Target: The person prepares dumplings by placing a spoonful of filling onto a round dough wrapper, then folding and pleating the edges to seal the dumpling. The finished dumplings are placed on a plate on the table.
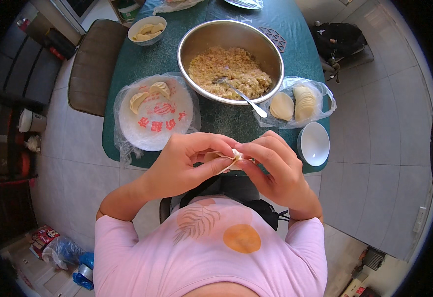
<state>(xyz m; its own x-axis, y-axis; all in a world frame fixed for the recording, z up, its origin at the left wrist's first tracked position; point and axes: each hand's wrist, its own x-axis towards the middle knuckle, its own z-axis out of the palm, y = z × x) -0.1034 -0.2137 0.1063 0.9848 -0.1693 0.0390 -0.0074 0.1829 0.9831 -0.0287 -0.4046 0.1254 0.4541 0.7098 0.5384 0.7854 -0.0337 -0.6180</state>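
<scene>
Between my two hands, just off the table's near edge, is a half-folded dumpling (222, 157) with its wrapper edges pinched together. My left hand (189, 156) holds its left side between thumb and fingers. On the other side, the fingertips of my right hand (271, 161) press the wrapper's edge. Beyond them stands a large steel bowl (183, 74) of minced filling (221, 69), a spoon (248, 101) resting in it. Two folded dumplings (138, 102) lie on a plastic-covered plate (135, 131) at the left. Round wrappers (304, 103) lie on a plastic bag (320, 116) at the right.
A small white bowl (314, 143) stands at the table's right edge. Farther back left, another bowl (149, 42) holds pale pieces of food. A dark lattice trivet (274, 38) lies behind the steel bowl. A brown chair (94, 69) stands left of the green table (236, 121).
</scene>
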